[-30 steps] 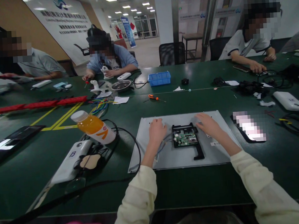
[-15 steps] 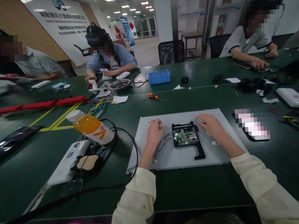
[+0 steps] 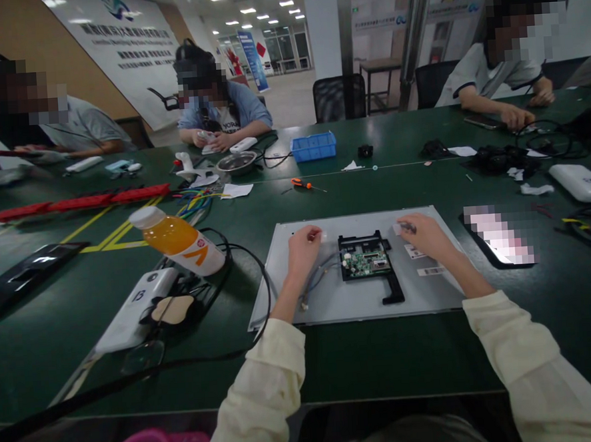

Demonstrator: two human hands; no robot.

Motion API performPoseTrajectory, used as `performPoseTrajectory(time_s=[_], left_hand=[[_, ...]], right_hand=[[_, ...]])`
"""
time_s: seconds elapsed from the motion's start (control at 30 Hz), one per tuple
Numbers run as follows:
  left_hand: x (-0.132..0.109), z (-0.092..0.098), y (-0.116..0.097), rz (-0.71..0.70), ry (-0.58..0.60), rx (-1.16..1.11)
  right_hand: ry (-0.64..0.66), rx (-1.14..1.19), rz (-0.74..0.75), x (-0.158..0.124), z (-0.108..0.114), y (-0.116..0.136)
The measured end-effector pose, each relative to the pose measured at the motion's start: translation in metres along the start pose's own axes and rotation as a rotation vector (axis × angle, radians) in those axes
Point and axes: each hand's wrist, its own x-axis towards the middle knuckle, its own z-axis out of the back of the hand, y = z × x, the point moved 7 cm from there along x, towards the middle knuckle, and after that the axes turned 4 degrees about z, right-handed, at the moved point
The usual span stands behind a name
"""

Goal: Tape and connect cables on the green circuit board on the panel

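Note:
A grey metal panel (image 3: 341, 305) lies flat on the green table in front of me. A black frame with a green circuit board (image 3: 365, 263) sits at its middle, and thin wires (image 3: 319, 279) run off the board's left side. My left hand (image 3: 302, 247) is over the panel left of the board, its fingers pinched on a small pale piece (image 3: 322, 235). My right hand (image 3: 424, 234) is over the panel right of the board, pinching another small pale piece (image 3: 397, 229). Two white labels (image 3: 423, 261) lie on the panel beside that hand.
An orange drink bottle (image 3: 176, 240) lies left of the panel, above a white device (image 3: 131, 314) with black cables. A phone (image 3: 497, 242) lies right of the panel. Farther back are an orange screwdriver (image 3: 303, 186), a blue bin (image 3: 313, 146) and a metal bowl (image 3: 236, 163). Other people sit around the table.
Both hands have lifted off the panel's far edge and drawn a little toward me; each now pinches a small pale piece. The white labels beside the right hand have come into view.

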Motion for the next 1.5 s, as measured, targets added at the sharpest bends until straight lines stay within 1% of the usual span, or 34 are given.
performPoseTrajectory(time_s=[0.07, 0.17, 0.27, 0.5, 0.67, 0.8, 1.1, 1.27, 1.5], left_hand=[[0.001, -0.002, 0.002, 0.051, 0.002, -0.136], [0.001, -0.010, 0.006, 0.139, 0.050, -0.350], [-0.002, -0.017, 0.006, 0.181, 0.110, -0.474], [-0.007, -0.024, 0.003, 0.209, 0.173, -0.435], [-0.008, -0.027, 0.005, 0.249, 0.197, -0.476], [-0.008, -0.025, 0.005, 0.245, 0.180, -0.385], [-0.007, -0.023, 0.004, 0.135, 0.123, -0.152], [-0.012, -0.025, -0.003, 0.070, 0.129, 0.024], [-0.017, -0.027, -0.010, 0.037, 0.150, 0.091]], right_hand=[[0.013, 0.017, 0.008, 0.000, -0.003, 0.001], [0.008, -0.001, 0.020, 0.000, -0.009, 0.003], [-0.022, -0.035, 0.027, 0.000, -0.015, 0.004], [-0.075, -0.068, 0.032, -0.003, -0.022, 0.008], [-0.088, -0.078, 0.032, -0.003, -0.024, 0.008], [-0.097, -0.075, 0.034, -0.003, -0.023, 0.008], [-0.089, -0.070, 0.030, -0.005, -0.021, 0.012], [-0.086, -0.081, 0.028, -0.005, -0.021, 0.012], [-0.089, -0.105, 0.037, -0.004, -0.025, 0.008]])
